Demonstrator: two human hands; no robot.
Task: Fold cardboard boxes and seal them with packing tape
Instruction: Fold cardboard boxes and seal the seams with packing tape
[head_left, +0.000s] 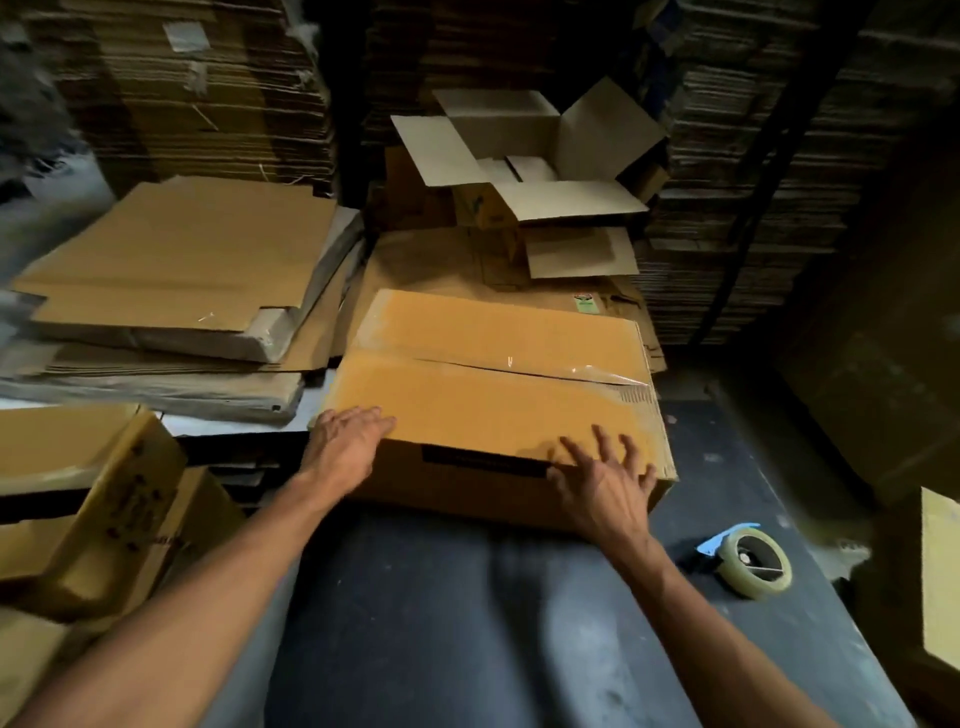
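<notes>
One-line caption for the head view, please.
Both hands, left hand and right hand, rest open on a taped cardboard box; tape dispenser lies nearby.

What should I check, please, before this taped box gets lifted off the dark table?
1. Top seam taped: ok, clear tape runs along the box.
2. Tape flat at right end: not ok, wrinkled.
3. Left hand on near left corner: ok.
4. Right hand on near edge, fingers spread: ok.
5. Tape roll clear of the box: ok.
6. Bottom sealed: cannot tell.
</notes>
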